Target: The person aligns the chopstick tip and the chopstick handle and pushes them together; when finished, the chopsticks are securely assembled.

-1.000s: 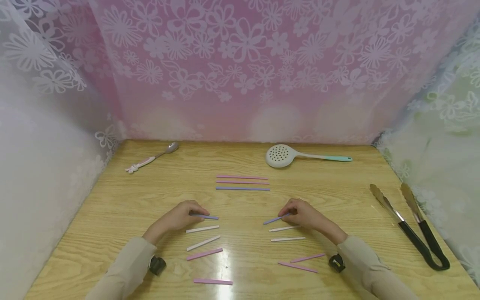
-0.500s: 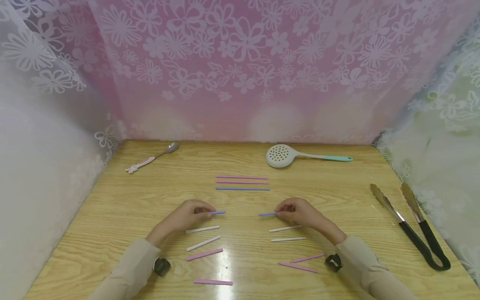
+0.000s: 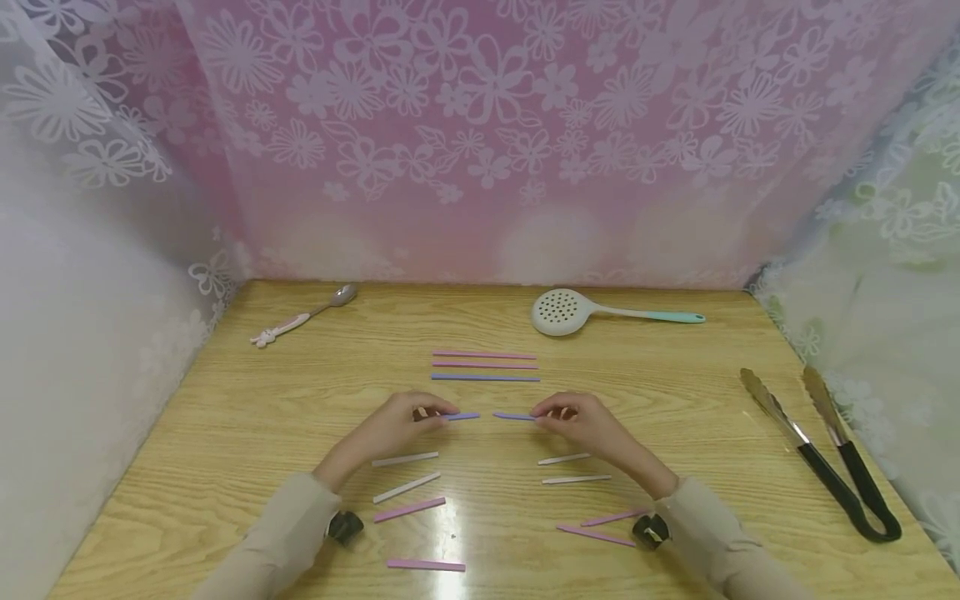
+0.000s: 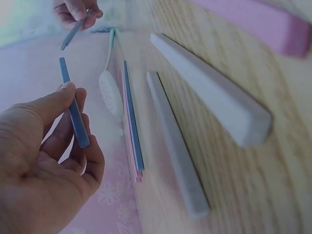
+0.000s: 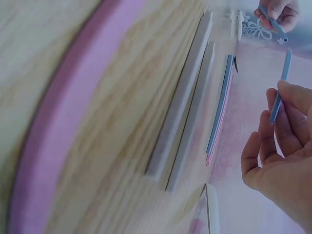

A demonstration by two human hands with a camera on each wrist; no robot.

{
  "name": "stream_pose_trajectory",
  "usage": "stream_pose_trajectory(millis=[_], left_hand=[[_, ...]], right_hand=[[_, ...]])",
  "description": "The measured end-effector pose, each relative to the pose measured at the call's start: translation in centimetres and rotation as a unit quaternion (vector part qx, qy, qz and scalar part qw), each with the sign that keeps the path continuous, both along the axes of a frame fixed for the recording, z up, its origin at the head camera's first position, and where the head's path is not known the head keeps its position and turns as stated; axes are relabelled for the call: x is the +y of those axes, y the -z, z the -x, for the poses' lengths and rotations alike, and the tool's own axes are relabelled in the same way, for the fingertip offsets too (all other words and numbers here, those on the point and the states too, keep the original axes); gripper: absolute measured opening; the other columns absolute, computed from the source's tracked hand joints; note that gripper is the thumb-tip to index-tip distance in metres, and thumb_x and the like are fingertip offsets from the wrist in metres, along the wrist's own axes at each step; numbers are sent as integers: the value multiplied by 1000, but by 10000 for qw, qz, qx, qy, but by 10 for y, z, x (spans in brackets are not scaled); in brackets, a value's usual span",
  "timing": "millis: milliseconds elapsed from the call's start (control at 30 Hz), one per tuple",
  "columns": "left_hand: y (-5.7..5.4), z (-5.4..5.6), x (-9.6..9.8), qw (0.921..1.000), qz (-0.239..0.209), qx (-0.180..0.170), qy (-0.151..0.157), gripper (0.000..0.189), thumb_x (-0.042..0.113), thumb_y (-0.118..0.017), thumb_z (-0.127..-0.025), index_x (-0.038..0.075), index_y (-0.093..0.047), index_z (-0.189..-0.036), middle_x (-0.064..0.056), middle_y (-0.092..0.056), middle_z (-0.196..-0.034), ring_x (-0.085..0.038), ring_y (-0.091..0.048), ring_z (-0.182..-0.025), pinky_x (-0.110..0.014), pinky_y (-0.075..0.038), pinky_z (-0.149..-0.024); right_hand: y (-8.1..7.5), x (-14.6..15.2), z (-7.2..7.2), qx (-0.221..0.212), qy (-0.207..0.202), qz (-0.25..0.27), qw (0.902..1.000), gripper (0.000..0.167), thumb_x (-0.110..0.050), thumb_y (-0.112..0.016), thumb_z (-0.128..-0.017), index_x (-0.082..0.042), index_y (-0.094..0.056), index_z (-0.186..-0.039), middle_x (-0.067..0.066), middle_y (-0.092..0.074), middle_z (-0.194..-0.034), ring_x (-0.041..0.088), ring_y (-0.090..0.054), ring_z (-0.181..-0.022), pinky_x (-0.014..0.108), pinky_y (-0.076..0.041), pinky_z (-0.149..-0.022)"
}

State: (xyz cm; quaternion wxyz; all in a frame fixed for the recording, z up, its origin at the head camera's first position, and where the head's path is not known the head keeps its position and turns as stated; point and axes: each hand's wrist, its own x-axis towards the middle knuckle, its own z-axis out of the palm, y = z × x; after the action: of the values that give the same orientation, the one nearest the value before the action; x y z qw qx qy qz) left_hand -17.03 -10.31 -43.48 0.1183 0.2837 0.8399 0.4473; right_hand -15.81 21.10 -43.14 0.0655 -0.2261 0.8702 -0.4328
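My left hand [image 3: 405, 423] pinches a blue chopstick piece [image 3: 467, 415] between thumb and fingers. Facing it, my right hand [image 3: 583, 422] pinches another blue chopstick piece [image 3: 512, 416]. Both pieces are held above the table, roughly in line, with a small gap between their inner ends. From the left wrist view, the left piece [image 4: 78, 122] is a thick, square-edged stick. In the right wrist view, the right piece [image 5: 286, 68] looks slimmer. Two white pieces [image 3: 406, 459] lie below my left hand, and two thinner white pieces [image 3: 576, 479] below my right.
Two long pink sticks [image 3: 484, 365] and a long blue stick [image 3: 486, 378] lie parallel beyond my hands. Pink pieces [image 3: 409, 510] lie nearer the front on both sides. A spoon [image 3: 303, 317], a skimmer [image 3: 562, 312] and black-handled tongs [image 3: 832, 479] lie around the table [image 3: 187, 433].
Both hands have moved inward and slightly away from me with their blue pieces, lifting them off the table. The gap between the pieces has narrowed, and they now point nearly straight at each other.
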Motion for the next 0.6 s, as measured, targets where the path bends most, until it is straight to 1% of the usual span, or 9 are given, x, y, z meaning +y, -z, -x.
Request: stream_pose_trajectory(millis=[167, 367, 600], left_hand=[[-3, 0, 5, 10000, -13, -13, 63, 21, 17, -60, -94, 9, -70, -110, -2, -69, -103, -11, -59, -89, -24, -50, -74], [-5, 1, 7, 10000, 25, -41, 83, 20, 16, -60, -94, 10, -70, -111, 0, -68, -104, -10, -59, -90, -24, -50, -74], [-9, -1, 8, 9999, -20, -31, 141, 21, 16, -60, -94, 8, -70, -111, -2, -68, -103, -11, -58, -89, -24, -49, -73]], right_hand=[[-1, -4, -1, 53, -42, 8, 10000, 13, -16, -66, -90, -7, -73, -97, 0, -70, -95, 9, -57, -82, 27, -50, -75], [-3, -8, -1, 40, -1, 97, 9999, 11, -13, -67, -89, -5, -73, -95, 2, -70, -93, 8, -56, -79, 26, -49, -73], [-8, -9, -3, -24, 10, 67, 10000, 12, -13, -66, -90, -6, -73, -96, 4, -70, -95, 11, -56, -81, 26, -49, -74]])
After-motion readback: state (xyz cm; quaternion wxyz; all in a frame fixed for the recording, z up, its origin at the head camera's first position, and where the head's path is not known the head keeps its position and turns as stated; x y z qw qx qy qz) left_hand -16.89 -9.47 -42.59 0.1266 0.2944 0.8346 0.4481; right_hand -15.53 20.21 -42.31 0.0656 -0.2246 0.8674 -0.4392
